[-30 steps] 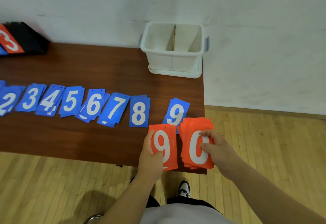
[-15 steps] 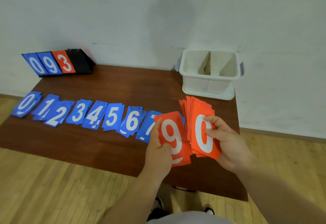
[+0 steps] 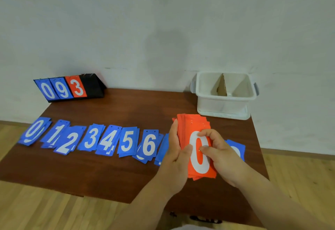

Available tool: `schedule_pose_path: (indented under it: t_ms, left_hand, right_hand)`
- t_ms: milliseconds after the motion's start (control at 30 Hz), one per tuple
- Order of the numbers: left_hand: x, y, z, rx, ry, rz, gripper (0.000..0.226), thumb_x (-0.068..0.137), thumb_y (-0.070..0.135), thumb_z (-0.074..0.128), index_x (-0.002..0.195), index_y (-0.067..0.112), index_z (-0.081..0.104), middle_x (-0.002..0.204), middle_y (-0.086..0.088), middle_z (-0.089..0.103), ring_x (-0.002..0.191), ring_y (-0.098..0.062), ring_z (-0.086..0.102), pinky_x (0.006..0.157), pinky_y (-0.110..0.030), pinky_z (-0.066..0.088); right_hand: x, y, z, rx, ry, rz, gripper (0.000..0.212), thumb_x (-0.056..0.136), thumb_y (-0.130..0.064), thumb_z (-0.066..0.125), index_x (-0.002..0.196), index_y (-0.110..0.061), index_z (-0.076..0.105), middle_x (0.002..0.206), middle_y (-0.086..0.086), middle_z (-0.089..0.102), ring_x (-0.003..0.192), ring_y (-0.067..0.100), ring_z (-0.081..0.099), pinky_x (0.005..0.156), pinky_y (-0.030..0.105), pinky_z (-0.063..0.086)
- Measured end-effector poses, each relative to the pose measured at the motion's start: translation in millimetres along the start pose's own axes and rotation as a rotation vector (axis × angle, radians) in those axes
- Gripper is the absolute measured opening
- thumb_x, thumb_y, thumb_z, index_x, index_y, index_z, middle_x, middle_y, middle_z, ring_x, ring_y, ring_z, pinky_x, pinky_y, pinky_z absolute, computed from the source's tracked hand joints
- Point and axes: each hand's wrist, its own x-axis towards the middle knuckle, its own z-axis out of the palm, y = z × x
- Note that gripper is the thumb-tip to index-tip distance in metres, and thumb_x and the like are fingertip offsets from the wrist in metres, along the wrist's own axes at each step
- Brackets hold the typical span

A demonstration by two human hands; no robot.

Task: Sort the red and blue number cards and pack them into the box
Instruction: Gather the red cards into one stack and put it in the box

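I hold one stack of red number cards (image 3: pixel 196 150) above the table's right front, a white 0 on top. My left hand (image 3: pixel 176 159) grips its left edge, thumb on the face. My right hand (image 3: pixel 220 154) grips its right side, fingers curled over the 0. Blue number cards (image 3: pixel 92 139) lie in a row of small piles, 0 to 6 readable; further piles are partly hidden behind my hands, one blue card (image 3: pixel 236 149) showing at the right. The white box (image 3: pixel 225 96) stands at the back right, split by a cardboard divider.
A black flip scoreboard (image 3: pixel 69 89) showing 0, 9, 3 stands at the back left of the brown table (image 3: pixel 112 171). A white wall runs behind. Wooden floor surrounds the table; its right edge lies just beyond the box.
The red 9 cards from my left hand have merged with the stack in my right, so both hands now hold one stack. The view has risen and swung left.
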Motion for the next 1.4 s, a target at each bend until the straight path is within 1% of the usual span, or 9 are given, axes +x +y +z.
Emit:
schedule_pose_path:
  t_ms: [233, 467, 633, 767, 933, 1033, 1133, 1300, 1400]
  left_hand:
    - [25, 6, -25, 0.057, 0.13, -0.054, 0.087, 0.101, 0.011, 0.055, 0.145, 0.068, 0.007, 0.144, 0.01, 0.046, 0.105, -0.01, 0.068, 0.077, -0.03, 0.062]
    - [44, -12, -18, 0.161, 0.066, -0.055, 0.089, 0.103, 0.015, 0.053, 0.134, 0.081, 0.002, 0.148, 0.014, 0.04, 0.12, -0.011, 0.057, 0.093, -0.04, 0.059]
    - [54, -40, -10, 0.134, 0.008, -0.029, 0.081, 0.107, 0.015, 0.047, 0.131, 0.081, 0.006, 0.136, 0.027, 0.039, 0.117, 0.005, 0.053, 0.09, -0.02, 0.054]
    - [62, -67, 0, 0.198, 0.048, 0.098, 0.082, 0.105, 0.012, 0.046, 0.128, 0.082, 0.011, 0.148, 0.018, 0.037, 0.131, -0.003, 0.048, 0.103, -0.028, 0.052]
    - [52, -120, 23, 0.269, 0.084, 0.337, 0.064, 0.1, 0.023, 0.044, 0.145, 0.059, 0.017, 0.142, 0.042, 0.024, 0.136, -0.005, 0.042, 0.101, -0.03, 0.054]
    - [39, -156, 39, 0.283, 0.15, 0.54, 0.053, 0.099, 0.016, 0.044, 0.147, 0.032, 0.028, 0.143, 0.032, 0.031, 0.133, -0.014, 0.046, 0.103, -0.032, 0.05]
    - [29, -193, 53, 0.299, 0.185, 0.59, 0.05, 0.096, 0.013, 0.048, 0.143, 0.023, 0.032, 0.133, 0.02, 0.039, 0.123, -0.012, 0.05, 0.099, -0.023, 0.048]
    - [16, -227, 68, 0.257, 0.21, 0.585, 0.057, 0.095, 0.011, 0.056, 0.146, 0.021, 0.03, 0.143, 0.027, 0.034, 0.132, -0.017, 0.048, 0.099, -0.036, 0.054]
    - [16, -222, 72, 0.209, 0.252, 0.633, 0.064, 0.093, 0.009, 0.054, 0.151, 0.021, 0.029, 0.14, 0.006, 0.044, 0.121, -0.027, 0.054, 0.095, -0.048, 0.053]
  right_hand:
    - [0, -2, 10, -0.298, 0.006, -0.123, 0.057, 0.101, -0.016, 0.058, 0.126, -0.063, 0.037, 0.127, -0.019, 0.055, 0.109, 0.017, 0.065, 0.086, 0.039, 0.062]
    - [17, 14, 24, -0.31, 0.163, -0.148, 0.084, 0.103, -0.026, 0.056, 0.147, -0.066, -0.003, 0.118, -0.049, 0.035, 0.102, -0.005, 0.058, 0.083, 0.015, 0.051]
    - [37, 39, 19, -0.332, 0.277, -0.165, 0.087, 0.102, -0.022, 0.056, 0.151, -0.06, -0.004, 0.116, -0.052, 0.038, 0.112, -0.003, 0.055, 0.102, 0.027, 0.046]
    - [48, 69, 12, -0.39, 0.313, -0.242, 0.082, 0.103, -0.024, 0.057, 0.154, -0.053, -0.001, 0.106, -0.067, 0.033, 0.105, -0.03, 0.047, 0.079, 0.004, 0.045]
    - [46, 124, -6, -0.405, 0.363, -0.459, 0.078, 0.099, -0.017, 0.063, 0.154, -0.043, 0.013, 0.135, -0.048, 0.03, 0.125, -0.014, 0.046, 0.094, 0.009, 0.047]
    - [42, 161, -16, -0.422, 0.398, -0.62, 0.076, 0.093, -0.013, 0.063, 0.151, -0.032, 0.019, 0.146, -0.033, 0.028, 0.131, 0.001, 0.046, 0.102, 0.02, 0.047]
    - [38, 202, -25, -0.434, 0.407, -0.715, 0.072, 0.091, -0.015, 0.064, 0.149, -0.024, 0.023, 0.143, -0.025, 0.034, 0.122, -0.001, 0.051, 0.097, 0.017, 0.046]
    - [35, 237, -29, -0.414, 0.418, -0.794, 0.076, 0.089, -0.004, 0.067, 0.15, -0.02, 0.025, 0.143, -0.037, 0.032, 0.122, -0.01, 0.05, 0.094, 0.006, 0.042]
    - [38, 234, -31, -0.38, 0.407, -0.886, 0.077, 0.089, -0.006, 0.065, 0.152, -0.017, 0.022, 0.14, -0.028, 0.04, 0.118, -0.002, 0.054, 0.097, 0.014, 0.043]
